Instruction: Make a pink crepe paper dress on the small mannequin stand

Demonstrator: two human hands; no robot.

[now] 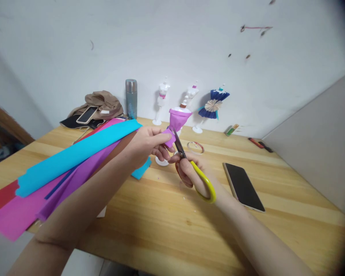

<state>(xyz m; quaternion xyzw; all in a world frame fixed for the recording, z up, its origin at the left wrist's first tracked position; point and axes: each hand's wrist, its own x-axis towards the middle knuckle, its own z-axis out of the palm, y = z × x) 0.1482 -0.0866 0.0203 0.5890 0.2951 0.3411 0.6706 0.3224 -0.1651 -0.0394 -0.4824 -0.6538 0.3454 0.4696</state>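
Observation:
Between the fingers of my left hand (149, 142) is a piece of purple paper (170, 137), which looks like crepe paper. My right hand (191, 168) grips yellow-handled scissors (204, 182), their dark blades at the edge of that paper. Just behind the blades stands a small white dress form (183, 110) wrapped in purple paper (178, 119); its round base shows below my left hand. Whether the held piece joins the wrapped paper, I cannot tell. A blue paper piece (142, 168) lies on the table under my left wrist.
Long rolls of coloured paper (80, 153) lie to the left. Behind are a thermos (131, 99), a brown cloth bundle (103, 102) with a phone (87, 114), and more dress forms (161, 96), one dressed in dark blue paper (214, 103). Another phone (243, 186) and a tape ring (195, 147) lie right.

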